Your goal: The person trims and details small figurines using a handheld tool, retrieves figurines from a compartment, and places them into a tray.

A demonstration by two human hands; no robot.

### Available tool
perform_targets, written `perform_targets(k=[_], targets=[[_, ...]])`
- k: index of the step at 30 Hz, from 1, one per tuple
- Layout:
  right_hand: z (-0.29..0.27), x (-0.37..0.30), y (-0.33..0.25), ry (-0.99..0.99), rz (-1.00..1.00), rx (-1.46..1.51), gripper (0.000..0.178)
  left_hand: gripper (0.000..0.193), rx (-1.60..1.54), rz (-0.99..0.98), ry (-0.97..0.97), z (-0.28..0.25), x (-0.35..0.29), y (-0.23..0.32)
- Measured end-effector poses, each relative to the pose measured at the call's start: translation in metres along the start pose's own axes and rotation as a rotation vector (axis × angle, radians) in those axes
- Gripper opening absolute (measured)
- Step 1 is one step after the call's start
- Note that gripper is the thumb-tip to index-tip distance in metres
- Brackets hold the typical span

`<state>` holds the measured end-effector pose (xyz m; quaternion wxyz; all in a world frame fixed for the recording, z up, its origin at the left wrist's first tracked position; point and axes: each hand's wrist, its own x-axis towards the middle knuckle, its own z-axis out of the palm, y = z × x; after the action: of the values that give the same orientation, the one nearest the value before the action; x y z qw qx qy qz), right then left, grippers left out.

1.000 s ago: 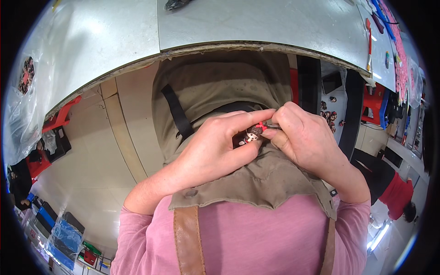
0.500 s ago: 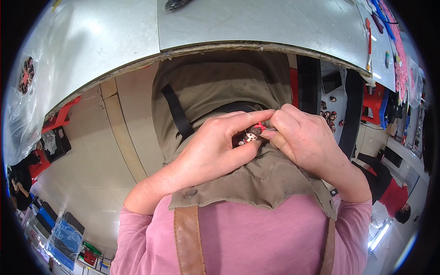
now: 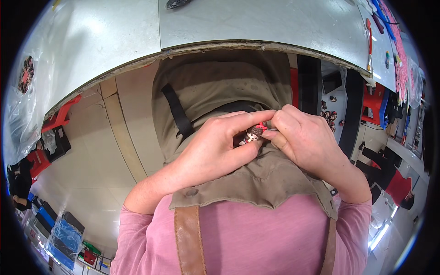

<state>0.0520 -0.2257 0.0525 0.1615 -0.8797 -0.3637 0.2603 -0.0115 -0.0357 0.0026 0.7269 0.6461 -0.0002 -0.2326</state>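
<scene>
Above my apron-covered lap, my left hand is closed around a small figurine with brown hair, a pale face and a red bow. Thumb and index finger frame the figurine's head; its lower part is mostly hidden in the palm. Close against it on the right, my right hand pinches a thin metal tool, only a short bit of which shows. That tool's tip reaches the bow at the top of the head. Fingers of both hands meet just above the bow.
A grey worktable spans the far side, its worn edge beyond my knees. To the right, a tray holds several similar figurines. Clear plastic with more small pieces lies at the left. A red-handled brush rests at far right. People are nearby.
My hands stay almost in place. The figurine's head has turned very slightly between the fingers. At the right, the person in red has shifted.
</scene>
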Motion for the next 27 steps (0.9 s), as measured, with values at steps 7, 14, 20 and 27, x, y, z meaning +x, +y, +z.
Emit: perform_targets(k=[7,14,20,27], targets=[[-0.003,0.0,-0.001,0.165,-0.04,0.152,0.017,0.046,-0.062,0.008,0.026,0.001,0.0,-0.007],[-0.007,0.005,0.0,0.205,-0.093,0.272,0.018,0.043,-0.03,-0.11,-0.066,-0.005,0.003,0.009],[-0.016,0.008,-0.003,0.149,-0.147,0.103,0.023,0.041,-0.019,-0.114,-0.065,-0.002,0.004,0.011],[-0.021,0.01,-0.005,0.092,-0.262,-0.111,0.031,0.04,0.029,-0.126,-0.07,-0.002,0.005,0.014]])
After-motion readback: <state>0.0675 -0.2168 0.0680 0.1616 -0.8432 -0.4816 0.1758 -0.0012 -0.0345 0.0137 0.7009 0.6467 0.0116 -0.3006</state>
